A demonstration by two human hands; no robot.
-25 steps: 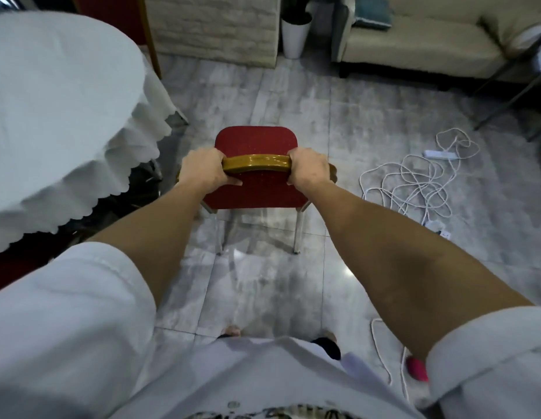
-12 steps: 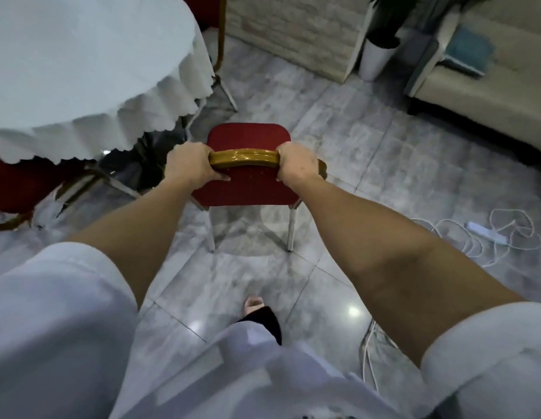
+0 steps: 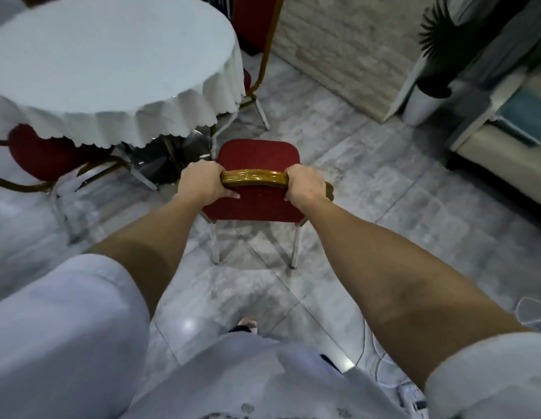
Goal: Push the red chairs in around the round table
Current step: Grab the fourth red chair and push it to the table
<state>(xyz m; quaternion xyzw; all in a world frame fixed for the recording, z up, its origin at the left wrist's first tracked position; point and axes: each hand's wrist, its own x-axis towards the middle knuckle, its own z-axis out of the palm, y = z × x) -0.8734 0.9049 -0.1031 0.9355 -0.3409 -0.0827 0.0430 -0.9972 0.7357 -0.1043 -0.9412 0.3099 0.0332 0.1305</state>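
A red chair (image 3: pixel 258 157) with a gold top rail and silver legs stands on the tiled floor, just right of the round table (image 3: pixel 112 65), which wears a white scalloped cloth. My left hand (image 3: pixel 202 182) grips the left end of the rail and my right hand (image 3: pixel 304 184) grips the right end. The chair's seat points away from me, its front edge near the table's cloth edge but apart from it. A second red chair (image 3: pixel 42 155) sits tucked under the table at the left. A third red chair (image 3: pixel 254 19) stands behind the table.
A stone-faced wall (image 3: pixel 338 49) rises ahead on the right. Beside it stands a white pot with a plant (image 3: pixel 423 101), then a pale sofa (image 3: pixel 504 152). White cables (image 3: pixel 381 358) lie on the floor by my right side. My foot (image 3: pixel 248 323) shows below the chair.
I have turned left with the chair in both hands. The table has come from the far left into the upper left, nearer the chair; the sofa and cables have slid off to the right.
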